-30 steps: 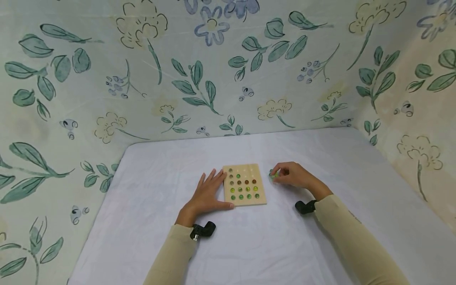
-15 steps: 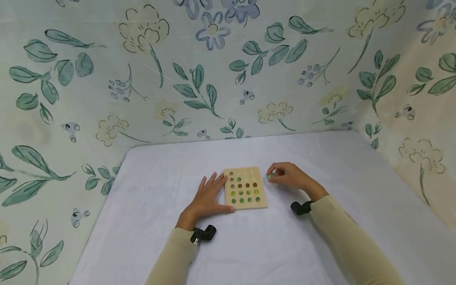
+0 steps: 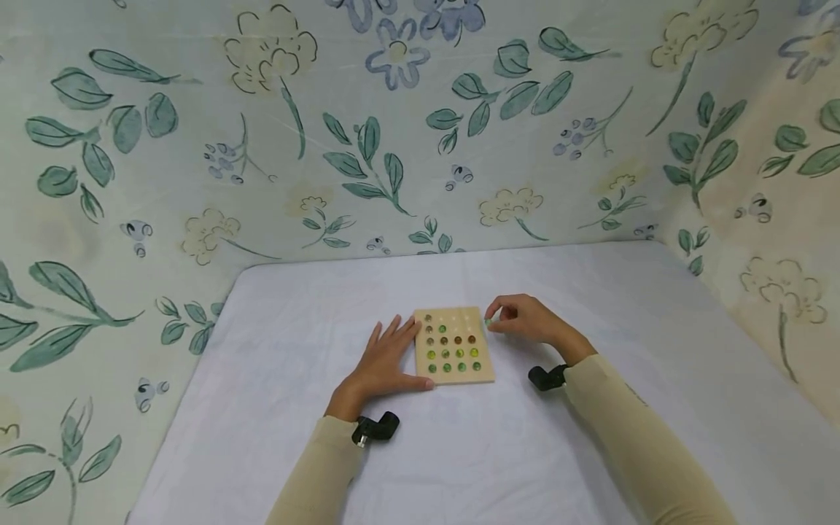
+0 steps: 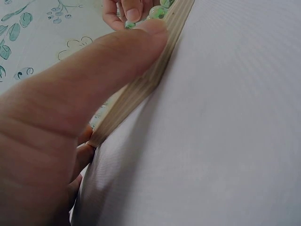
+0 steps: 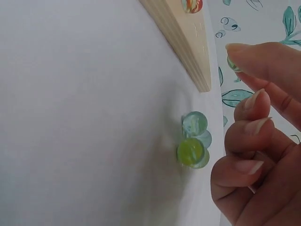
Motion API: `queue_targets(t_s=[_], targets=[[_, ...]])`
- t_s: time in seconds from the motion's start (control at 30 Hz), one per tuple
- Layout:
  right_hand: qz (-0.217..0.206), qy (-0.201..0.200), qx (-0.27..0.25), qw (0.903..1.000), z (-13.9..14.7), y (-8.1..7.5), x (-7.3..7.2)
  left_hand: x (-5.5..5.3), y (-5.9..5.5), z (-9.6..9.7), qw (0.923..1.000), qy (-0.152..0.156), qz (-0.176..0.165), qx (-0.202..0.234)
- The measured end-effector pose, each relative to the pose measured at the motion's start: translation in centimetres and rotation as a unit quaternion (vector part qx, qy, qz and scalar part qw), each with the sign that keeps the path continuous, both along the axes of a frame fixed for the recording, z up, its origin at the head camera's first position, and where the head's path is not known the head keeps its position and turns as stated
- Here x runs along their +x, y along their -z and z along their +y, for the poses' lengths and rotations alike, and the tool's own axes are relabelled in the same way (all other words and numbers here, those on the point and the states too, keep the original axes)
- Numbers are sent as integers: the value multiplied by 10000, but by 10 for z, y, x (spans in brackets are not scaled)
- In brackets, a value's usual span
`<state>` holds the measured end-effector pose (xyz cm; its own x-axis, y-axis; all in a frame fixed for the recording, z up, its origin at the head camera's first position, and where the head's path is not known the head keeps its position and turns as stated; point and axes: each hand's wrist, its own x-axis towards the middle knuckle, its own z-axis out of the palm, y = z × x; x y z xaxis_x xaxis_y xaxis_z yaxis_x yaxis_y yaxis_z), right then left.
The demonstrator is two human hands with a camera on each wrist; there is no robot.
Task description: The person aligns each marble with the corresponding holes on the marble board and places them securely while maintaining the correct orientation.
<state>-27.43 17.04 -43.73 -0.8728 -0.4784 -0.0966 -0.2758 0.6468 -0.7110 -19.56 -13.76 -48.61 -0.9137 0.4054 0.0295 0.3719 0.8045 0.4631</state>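
Observation:
A square wooden board (image 3: 467, 326) lies on the white cloth, with glass marbles sitting in its hollows. Green, yellow-green and dark reddish ones fill the three near rows; fewer sit toward the far side. My left hand (image 3: 379, 366) rests against the board's left side, fingers spread, its thumb (image 4: 141, 47) on the near edge. My right hand (image 3: 530, 319) pinches a small green marble (image 5: 233, 64) between thumb and index finger, just beyond the board's right edge. Its other fingers are curled. Below it, several loose marbles (image 5: 190, 151), clear, bluish and yellow-green, cluster on the cloth.
A white cloth (image 3: 315, 313) covers the table. Behind and beside it hangs a floral-patterned curtain (image 3: 275, 182). Black wrist cameras (image 3: 377, 428) are strapped at both wrists, over beige sleeves (image 3: 643, 430).
My right hand has moved left from the loose marbles toward the board's right edge, with a green marble now visible in its pinch. The left hand stays against the board.

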Motion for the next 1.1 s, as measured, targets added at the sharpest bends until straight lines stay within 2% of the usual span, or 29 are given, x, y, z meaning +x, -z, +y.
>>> queue_targets(t_s=[0.27, 0.57, 0.77, 1.1], targets=[[43, -168, -216, 9996, -12, 1, -3, 0, 0, -2, 10000, -32, -58, 37], [102, -164, -39, 9998, -26, -1, -7, -2, 3, -1, 9999, -58, -80, 102], [49, -283, -156, 9995, -32, -2, -7, -3, 4, 0, 9999, -71, -93, 14], [-170, -251, -101, 9995, -44, 1, -7, -2, 1, 0, 9998, -103, -161, 4]])
